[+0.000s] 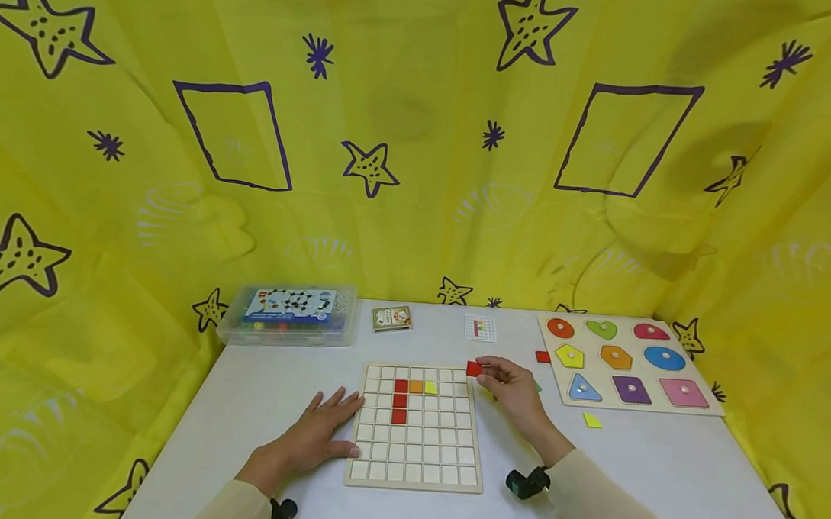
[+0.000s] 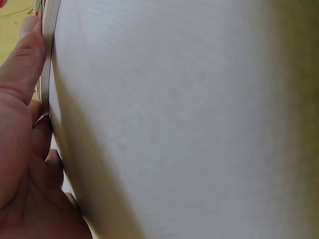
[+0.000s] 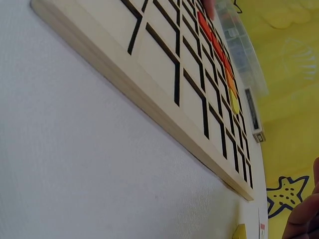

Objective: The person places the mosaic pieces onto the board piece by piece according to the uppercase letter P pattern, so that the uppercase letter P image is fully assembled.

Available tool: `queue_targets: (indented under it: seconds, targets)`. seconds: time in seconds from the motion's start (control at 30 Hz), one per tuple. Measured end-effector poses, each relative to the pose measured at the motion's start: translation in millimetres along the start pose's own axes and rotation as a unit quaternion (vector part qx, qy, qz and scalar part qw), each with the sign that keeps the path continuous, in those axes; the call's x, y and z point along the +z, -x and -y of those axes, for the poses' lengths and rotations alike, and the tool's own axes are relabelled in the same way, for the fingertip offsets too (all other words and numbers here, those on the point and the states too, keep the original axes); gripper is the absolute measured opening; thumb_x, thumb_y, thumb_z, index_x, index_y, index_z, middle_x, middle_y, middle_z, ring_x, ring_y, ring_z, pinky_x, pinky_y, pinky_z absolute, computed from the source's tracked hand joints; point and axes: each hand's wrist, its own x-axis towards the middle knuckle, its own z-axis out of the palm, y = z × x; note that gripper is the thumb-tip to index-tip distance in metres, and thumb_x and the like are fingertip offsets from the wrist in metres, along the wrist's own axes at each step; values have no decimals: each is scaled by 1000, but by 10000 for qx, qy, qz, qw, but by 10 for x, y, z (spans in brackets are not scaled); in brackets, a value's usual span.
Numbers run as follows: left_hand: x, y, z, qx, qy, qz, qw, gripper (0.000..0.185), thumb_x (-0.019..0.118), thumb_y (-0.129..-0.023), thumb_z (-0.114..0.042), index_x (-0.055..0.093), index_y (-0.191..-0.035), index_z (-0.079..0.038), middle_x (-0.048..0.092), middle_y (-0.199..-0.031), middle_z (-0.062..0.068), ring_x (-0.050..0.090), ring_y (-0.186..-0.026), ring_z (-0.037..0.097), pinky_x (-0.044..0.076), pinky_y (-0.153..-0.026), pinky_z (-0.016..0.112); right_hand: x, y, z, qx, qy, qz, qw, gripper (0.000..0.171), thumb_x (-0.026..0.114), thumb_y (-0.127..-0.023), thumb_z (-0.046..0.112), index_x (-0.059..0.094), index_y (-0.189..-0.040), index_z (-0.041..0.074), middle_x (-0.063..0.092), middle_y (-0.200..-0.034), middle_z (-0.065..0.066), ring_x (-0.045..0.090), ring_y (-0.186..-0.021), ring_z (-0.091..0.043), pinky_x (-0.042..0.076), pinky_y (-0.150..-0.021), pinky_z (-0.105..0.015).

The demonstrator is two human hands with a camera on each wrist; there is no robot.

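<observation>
While right hand [image 1: 514, 389] pinches the red tile [image 1: 474, 368] above the grid board [image 1: 415, 473] top-right corner, drop risk.
Head: left hand [image 1: 320, 432] flat, fingers apart, bracing board's left edge; left wrist: thumb on edge; right wrist: pinch unseen, misaligned tile could jam.

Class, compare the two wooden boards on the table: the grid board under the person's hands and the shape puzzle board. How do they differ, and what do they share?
The grid board has small square cells, mostly empty; the shape puzzle board has nine varied shapes, all filled. The grid board's pieces lie flat without knobs; the shape puzzle board's pieces each carry a knob. The left hand rests against the grid board; nothing touches the shape puzzle board. Both are pale wood, lying flat on the table.
</observation>
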Motion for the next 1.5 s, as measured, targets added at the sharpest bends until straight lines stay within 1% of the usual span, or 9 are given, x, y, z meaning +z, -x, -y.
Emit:
queue_targets:
  seconds: [0.2,0.47,0.63,0.73,0.93,1.03,1.2,1.27,1.5]
  targets:
    - [0,-4,-4,-12,-21,13,10000,93,79,-89,-50,41,-163,-8,36,-170,13,18,-162,42,0,-130,67,113,45,23,-32,-91,-5,10000,29,75,-96,1,76,-125,5,74,-103,-9,60,-87,-13,50,-63,-18]
    - [-4,8,-12,-9,36,-17,10000,93,79,-89,-49,41,-162,-7,37,-170,15,18,-162,44,0,-130,66,251,127,39,62,-224,66,9997,27,75,-95,1,77,-121,8,75,-97,-5,61,-78,-14,49,-57,-20]
    - [5,8,-10,3,29,-43,10000,94,80,-88,-49,41,-162,-6,38,-169,15,18,-162,44,0,-130,66,340,179,53,78,-423,165,9989,27,74,-96,0,76,-122,7,73,-97,-7,59,-72,-20,49,-51,-21]
    - [10,5,0,14,27,-42,10000,94,79,-88,-50,41,-162,-6,37,-170,15,18,-162,44,0,-130,67,395,207,56,58,-461,246,9986,28,73,-96,-1,76,-122,6,73,-98,-7,60,-73,-22,48,-50,-21]
    - [7,1,18,18,0,-22,10000,93,78,-89,-51,40,-163,-8,36,-170,13,17,-162,43,0,-130,66,512,275,64,8,-394,352,9986,25,72,-96,-2,78,-118,8,72,-98,-7,57,-69,-18,44,-48,-19]
    - [10,-4,21,-3,-57,-8,10000,93,77,-90,-52,40,-163,-8,36,-171,12,17,-163,42,0,-131,66,577,318,70,-45,-200,421,9989,25,73,-96,0,78,-119,9,74,-100,-6,58,-74,-17,45,-49,-18]
    - [9,-5,6,-54,-70,-5,10000,94,78,-89,-51,40,-163,-8,36,-171,12,17,-163,41,0,-130,67,690,388,75,-203,24,651,9977,24,74,-95,0,78,-117,9,76,-101,-5,63,-90,-18,54,-64,-16]
    - [10,-6,4,-102,-74,4,9999,94,78,-89,-51,40,-163,-8,35,-171,11,16,-163,41,-1,-131,66,736,421,86,-270,88,772,9966,23,75,-95,0,78,-115,9,76,-99,-6,64,-91,-18,55,-69,-16]
    - [21,-15,15,-141,-91,14,9999,94,79,-88,-52,40,-163,-10,35,-171,9,16,-163,40,0,-131,65,880,498,120,-558,249,1157,9914,21,76,-93,0,77,-113,4,73,-96,-7,61,-86,-15,52,-70,-16]
